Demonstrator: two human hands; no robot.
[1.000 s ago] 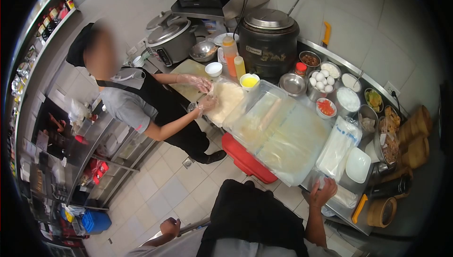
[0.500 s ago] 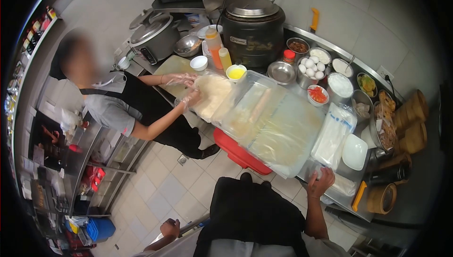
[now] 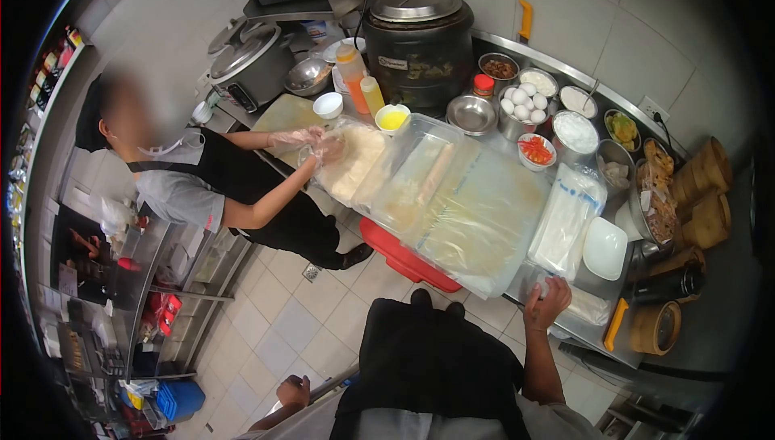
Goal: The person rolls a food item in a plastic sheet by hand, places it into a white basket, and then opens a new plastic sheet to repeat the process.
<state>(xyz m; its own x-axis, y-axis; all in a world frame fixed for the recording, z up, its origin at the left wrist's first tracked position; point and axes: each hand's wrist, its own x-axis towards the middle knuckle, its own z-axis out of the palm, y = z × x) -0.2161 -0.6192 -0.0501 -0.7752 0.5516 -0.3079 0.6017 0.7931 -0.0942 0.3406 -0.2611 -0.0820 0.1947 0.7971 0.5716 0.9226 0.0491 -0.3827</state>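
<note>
My right hand (image 3: 548, 303) is at the counter's front edge, its fingers curled on a crumpled clear plastic bag (image 3: 532, 279). Beside it lies a long plastic-wrapped pack (image 3: 589, 307), and just behind is a larger pack of white plastic bags (image 3: 567, 218). My left hand (image 3: 294, 392) hangs low at my side, fingers curled in, with nothing visible in it. On the counter before me is a plastic-covered board (image 3: 484, 214). Left of it a clear tray (image 3: 412, 178) holds a pale roll (image 3: 436, 173).
A co-worker (image 3: 218, 173) in clear gloves handles a flat dough sheet (image 3: 355, 161) on the left. Bowls of eggs (image 3: 523, 104), red pepper strips (image 3: 536, 149) and white powder (image 3: 576, 132) line the back. An orange-handled knife (image 3: 616, 324) lies right, near bamboo steamers (image 3: 655, 327). A red lid (image 3: 404, 258) juts out below.
The co-worker's gloved hands have shifted slightly over the dough sheet, its near edge now more covered. My view has moved a little; both my hands stay in place.
</note>
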